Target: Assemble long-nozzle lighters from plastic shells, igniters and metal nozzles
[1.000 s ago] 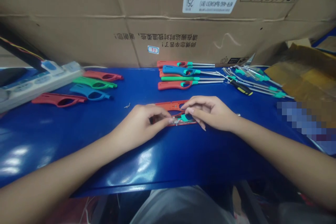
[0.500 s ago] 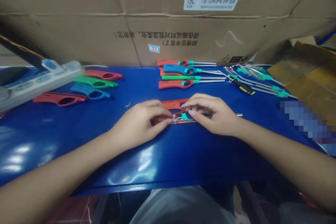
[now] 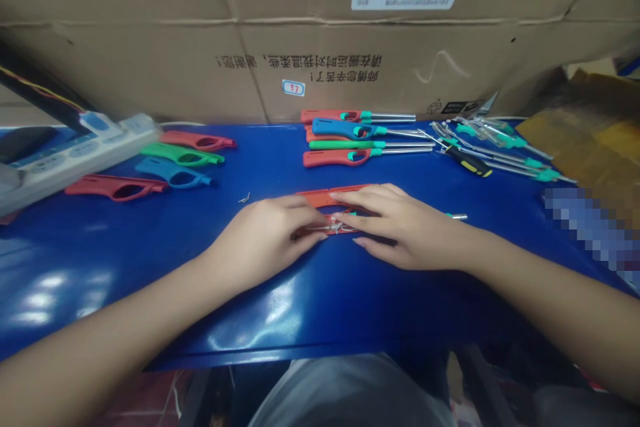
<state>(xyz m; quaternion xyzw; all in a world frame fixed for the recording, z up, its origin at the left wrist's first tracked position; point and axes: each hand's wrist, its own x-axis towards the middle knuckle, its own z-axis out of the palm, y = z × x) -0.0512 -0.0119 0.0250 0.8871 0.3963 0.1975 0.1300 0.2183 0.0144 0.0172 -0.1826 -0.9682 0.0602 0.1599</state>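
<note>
My left hand point(image 3: 275, 235) is closed, thumb and fingers around the left end of a red lighter half-shell point(image 3: 345, 229) lying on the table. White wires point(image 3: 339, 225) and small inner parts show inside that shell. Over its middle, my right hand point(image 3: 400, 225) stretches its fingers apart, one fingertip at the wires and another at the other red half-shell point(image 3: 320, 198) just behind. The right hand hides most of the lighter's trigger part. Past the knuckles, the tip of a metal tube point(image 3: 460, 217) sticks out.
Several long-necked lighters point(image 3: 345, 158) lie at the back, beside a black-yellow screwdriver point(image 3: 467, 161) and metal tubes with green parts point(image 3: 530, 163). Coloured handle shells point(image 3: 117, 187) and a power strip point(image 3: 80, 160) are on the left. Small screws point(image 3: 245, 198) lie near my left hand. A cardboard box point(image 3: 175, 67) walls the back.
My right hand has gone from fingers bent at the green trigger part to fingers stretched leftward over the shell's middle and wires. My left hand keeps its hold at the left end.
</note>
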